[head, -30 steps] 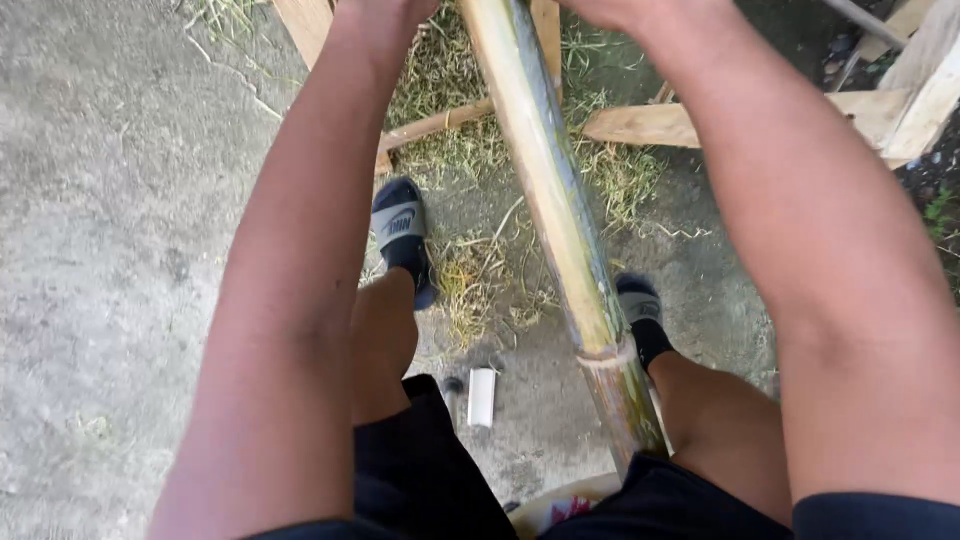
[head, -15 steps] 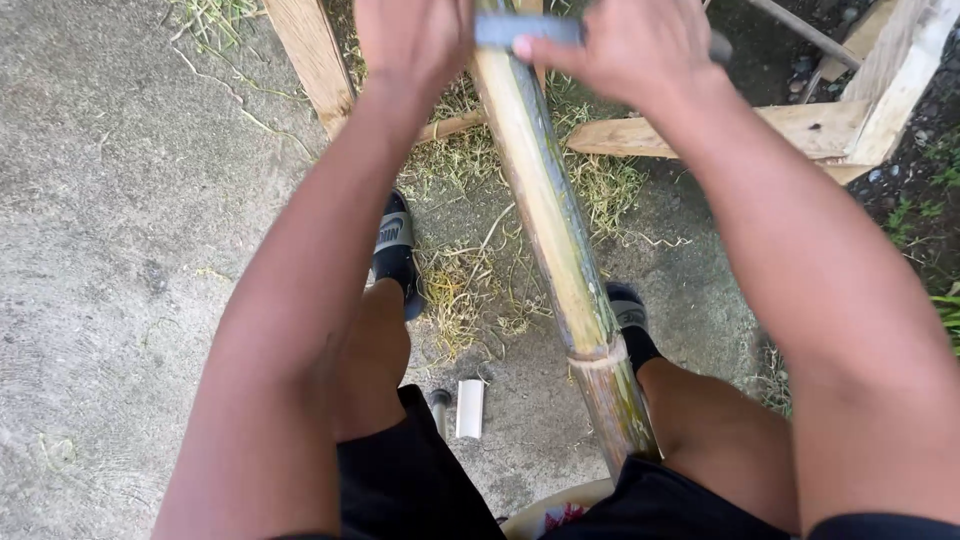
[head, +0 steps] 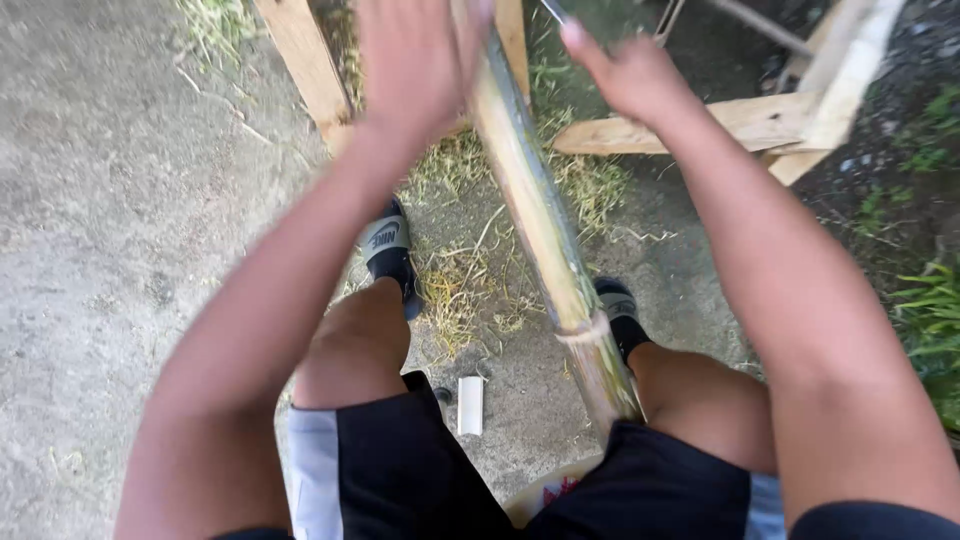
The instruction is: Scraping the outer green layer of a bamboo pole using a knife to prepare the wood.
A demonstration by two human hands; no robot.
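Note:
A long bamboo pole (head: pixel 540 230) runs between my knees, from my lap up to the top of the view. My left hand (head: pixel 420 60) is blurred, with fingers apart, just left of the pole's upper part and touching or almost touching it. My right hand (head: pixel 625 75) is to the right of the pole, clear of it. Its fingers reach up to a thin grey metal blade (head: pixel 555 10), which shows only at the top edge; the grip itself is mostly cut off.
My feet in dark slippers (head: pixel 385 245) rest on concrete either side of the pole. A small white block (head: pixel 469 405) lies by my left knee. Wooden planks (head: pixel 750 120) and dry grass (head: pixel 470 290) lie ahead, with green weeds (head: pixel 930 300) at right.
Both hands gripped the grey blade across the pole half a second ago. Now my left hand has come off it and opened, and my right hand has moved right, away from the pole.

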